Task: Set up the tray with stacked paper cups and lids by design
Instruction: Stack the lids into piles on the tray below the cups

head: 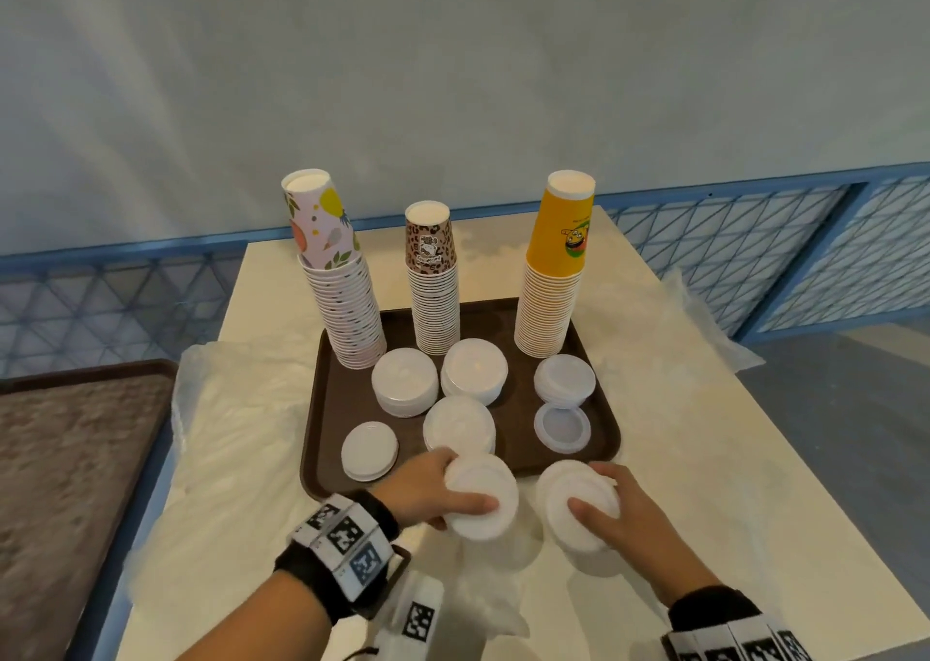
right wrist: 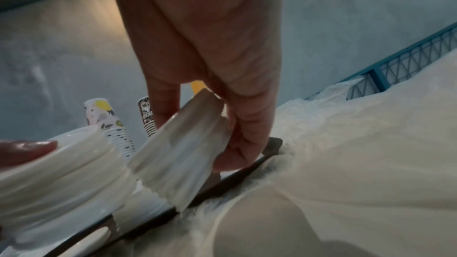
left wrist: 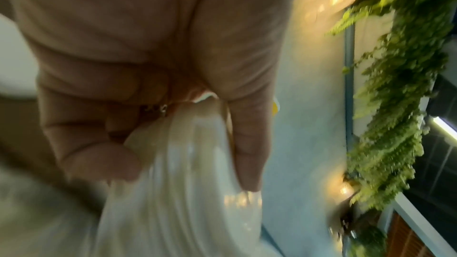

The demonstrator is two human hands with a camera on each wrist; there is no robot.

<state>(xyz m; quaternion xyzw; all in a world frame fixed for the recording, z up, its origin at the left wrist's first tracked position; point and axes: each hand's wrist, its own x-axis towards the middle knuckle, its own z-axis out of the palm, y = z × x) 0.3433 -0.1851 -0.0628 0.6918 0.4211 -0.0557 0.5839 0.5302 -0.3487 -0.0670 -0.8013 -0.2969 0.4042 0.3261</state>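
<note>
Tray [head: 322, 408] on the table [head: 704, 459]: three cup stacks, fruit-print [head: 342, 308], leopard [head: 434, 298] and yellow [head: 551, 298], stand along its far edge, with five lid piles [head: 404, 381] before them. I judge setup mostly done. My left hand [head: 428, 489] and right hand [head: 624, 514] each have fingers curled round a lid stack [head: 485, 497] [head: 571, 499], both at the tray's near edge, not yet placed.

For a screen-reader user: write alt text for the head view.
Each hand, left hand and right hand, grips a stack of white lids at the near edge of a brown tray holding three inverted cup stacks and more lids.
</note>
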